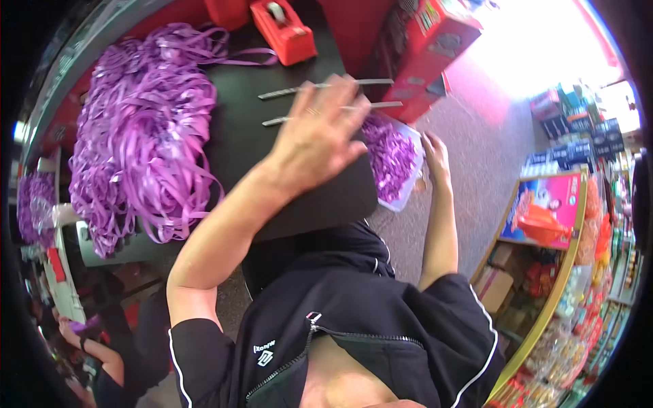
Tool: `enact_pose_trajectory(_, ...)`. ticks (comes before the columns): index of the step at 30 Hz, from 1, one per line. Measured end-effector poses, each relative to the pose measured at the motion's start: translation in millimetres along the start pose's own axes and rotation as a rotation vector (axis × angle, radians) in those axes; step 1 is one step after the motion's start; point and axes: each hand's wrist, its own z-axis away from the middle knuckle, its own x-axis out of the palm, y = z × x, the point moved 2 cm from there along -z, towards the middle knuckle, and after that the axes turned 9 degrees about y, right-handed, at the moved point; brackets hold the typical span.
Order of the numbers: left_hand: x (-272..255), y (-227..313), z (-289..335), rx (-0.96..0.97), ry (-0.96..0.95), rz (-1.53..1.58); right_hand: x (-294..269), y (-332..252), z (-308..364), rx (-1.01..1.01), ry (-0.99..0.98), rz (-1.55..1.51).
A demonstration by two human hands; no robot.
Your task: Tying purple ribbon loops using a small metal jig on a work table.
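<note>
Worn on the head, the left camera of a pair looks steeply down, close over the black top (388,299), with left hand (314,139), right hand (436,156) and table (241,146) beyond; its wide fisheye bends the shelves (620,275) at the right rim.

ribbon pile (146,129): on table (306,212), left | tape holder (289,37): table's far end, right of pile | two thin strips (277,93): on table, below left hand (314,132) | little bits (391,158): in tub (410,185) | tub: right of table, by right hand (437,156)

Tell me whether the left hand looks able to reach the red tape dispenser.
Likely yes: only dark tabletop seems to lie between the left hand and the red tape dispenser.
</note>
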Motion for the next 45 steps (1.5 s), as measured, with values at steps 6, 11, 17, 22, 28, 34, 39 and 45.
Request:
enact_pose_trajectory(6, -37.7, 78.5, 9.9, 0.405, 0.034, 0.388, -32.3, -3.4, 61.8, 0.267, 0.084, -0.202)
enact_pose_trajectory(11, -63.1, 86.1, 67.2, 0.329, -0.019, 0.699, -31.7, -38.6, 73.3, 0.266, 0.069, -0.258)
enact_pose_trajectory(17, -26.2, 49.2, 221.1, -0.831, -0.451, 1.172, -26.1, -136.4, 49.8, -0.021, 0.227, -0.289)
enact_pose_trajectory(22, 36.3, 56.2, 362.7, -0.852, 0.012, -0.076, 25.6, -285.0, 60.0, -0.376, -0.005, -0.418)
enact_pose_trajectory(28, 51.9, 37.9, 361.6, -1.047, -0.112, -0.098, 109.9, -406.9, 117.0, -0.637, -0.622, -0.154)
enact_pose_trajectory(34, 53.6, 38.5, 367.3, -1.028, -0.051, -0.133, 213.1, -452.8, 118.5, -0.950, -0.784, -0.057)
enact_pose_trajectory(39, 52.0, 41.0, 370.9, -1.023, -0.026, -0.104, 258.6, -453.0, 116.4, -0.892, -0.721, 0.258)
enact_pose_trajectory(45, 51.5, 42.7, 371.3, -1.049, -0.073, -0.084, 250.0, -459.2, 127.1, -0.939, -0.655, 0.083)
